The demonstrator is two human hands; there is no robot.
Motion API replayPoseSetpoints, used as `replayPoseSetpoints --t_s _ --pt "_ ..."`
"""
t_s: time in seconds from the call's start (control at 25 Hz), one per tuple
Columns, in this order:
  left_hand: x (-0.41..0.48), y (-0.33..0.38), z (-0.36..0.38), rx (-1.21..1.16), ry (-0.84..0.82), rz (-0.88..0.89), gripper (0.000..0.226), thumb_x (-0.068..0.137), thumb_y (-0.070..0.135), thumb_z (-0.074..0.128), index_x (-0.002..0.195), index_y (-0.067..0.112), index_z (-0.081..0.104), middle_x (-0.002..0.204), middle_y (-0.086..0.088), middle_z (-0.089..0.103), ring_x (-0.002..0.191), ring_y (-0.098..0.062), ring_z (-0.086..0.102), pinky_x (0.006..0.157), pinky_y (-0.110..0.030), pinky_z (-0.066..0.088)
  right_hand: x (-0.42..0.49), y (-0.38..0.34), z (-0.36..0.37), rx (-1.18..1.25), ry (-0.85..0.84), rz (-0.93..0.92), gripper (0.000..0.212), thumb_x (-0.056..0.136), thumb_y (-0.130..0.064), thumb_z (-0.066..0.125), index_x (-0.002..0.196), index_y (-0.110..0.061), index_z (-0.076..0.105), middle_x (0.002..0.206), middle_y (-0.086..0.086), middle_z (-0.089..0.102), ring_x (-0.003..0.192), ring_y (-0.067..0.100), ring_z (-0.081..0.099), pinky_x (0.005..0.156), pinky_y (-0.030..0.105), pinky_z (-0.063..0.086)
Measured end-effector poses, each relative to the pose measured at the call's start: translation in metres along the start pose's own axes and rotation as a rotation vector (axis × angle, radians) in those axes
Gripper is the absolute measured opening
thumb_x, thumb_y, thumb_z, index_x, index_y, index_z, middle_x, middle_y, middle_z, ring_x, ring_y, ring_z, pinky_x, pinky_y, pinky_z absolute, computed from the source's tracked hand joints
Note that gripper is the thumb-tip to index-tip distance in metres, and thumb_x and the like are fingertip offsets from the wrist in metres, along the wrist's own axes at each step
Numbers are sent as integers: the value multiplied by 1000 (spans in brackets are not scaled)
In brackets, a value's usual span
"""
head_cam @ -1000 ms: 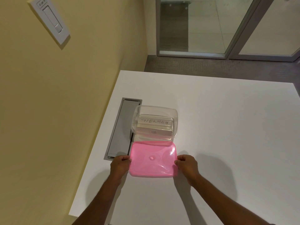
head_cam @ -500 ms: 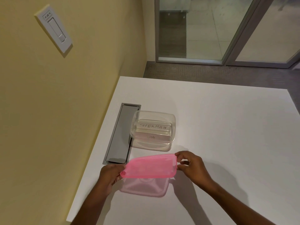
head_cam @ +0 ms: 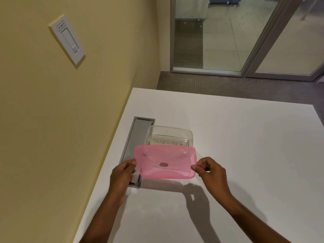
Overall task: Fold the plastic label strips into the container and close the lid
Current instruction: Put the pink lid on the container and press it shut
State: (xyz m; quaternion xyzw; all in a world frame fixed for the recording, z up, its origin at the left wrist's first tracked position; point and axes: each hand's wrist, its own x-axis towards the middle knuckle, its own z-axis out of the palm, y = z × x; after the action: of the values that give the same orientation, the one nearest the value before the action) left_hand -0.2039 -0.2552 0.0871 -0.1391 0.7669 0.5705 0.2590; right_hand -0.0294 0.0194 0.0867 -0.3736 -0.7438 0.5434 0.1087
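A clear plastic container (head_cam: 171,131) stands on the white table (head_cam: 245,155), and folded label strips (head_cam: 168,141) with handwriting lie inside it. A translucent pink lid (head_cam: 165,161) is held in the air, tilted, over the container's near half. My left hand (head_cam: 123,172) grips the lid's left edge. My right hand (head_cam: 211,171) pinches its right edge between thumb and fingers. The near part of the container is hidden behind the lid.
A grey metal cable hatch (head_cam: 135,142) is set into the table just left of the container. A yellow wall (head_cam: 61,137) with a light switch (head_cam: 67,40) runs along the table's left edge. Glass doors (head_cam: 245,32) stand beyond the far edge.
The lid lay flat on the table in front of the container; both hands have lifted it, tilted it and carried it forward over the container.
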Motion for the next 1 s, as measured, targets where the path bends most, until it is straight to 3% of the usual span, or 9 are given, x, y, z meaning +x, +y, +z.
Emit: replayPoseSetpoints --t_s 0.08,0.16,0.32,0.48,0.68,1.0 --pt "10 13 4 140 11 82 22 95 31 70 115 33 80 110 11 80 105 -18 73 96 -45 61 12 -5 5 61 46 84 19 84 -28 89 77 -22 72 75 -1 76 74 24 74 76 43 64" --pt "21 26 10 225 -7 140 26 92 35 68 116 38 79 110 15 79 104 -16 74 98 -48 61 25 -7 10 93 84 148 21 84 -31 88 76 -19 73 74 2 76 71 23 73 78 47 64" --pt "38 49 30 319 -15 232 24 96 22 66 115 25 80 100 8 79 92 -19 72 89 -42 61 51 -5 24 153 117 265 25 86 -28 87 79 -9 73 80 19 74 62 17 65 79 50 65" --pt "60 59 43 392 -35 279 16 98 16 63 94 27 74 96 -10 78 96 -33 72 86 -49 60 73 0 39 158 126 354 27 85 -31 87 79 -8 73 66 10 73 58 19 64 80 55 64" --pt "81 59 55 420 -26 267 27 100 13 64 123 7 76 103 -1 74 97 -26 70 82 -35 56 90 8 50 123 140 396 30 87 -31 85 83 -5 73 68 10 74 56 19 64 79 54 65" --pt "114 41 69 478 12 260 33 100 25 63 130 12 71 119 -8 73 102 -24 69 84 -36 59 104 17 51 71 142 403 29 88 -31 84 82 -6 73 80 17 77 62 21 67 79 52 66"
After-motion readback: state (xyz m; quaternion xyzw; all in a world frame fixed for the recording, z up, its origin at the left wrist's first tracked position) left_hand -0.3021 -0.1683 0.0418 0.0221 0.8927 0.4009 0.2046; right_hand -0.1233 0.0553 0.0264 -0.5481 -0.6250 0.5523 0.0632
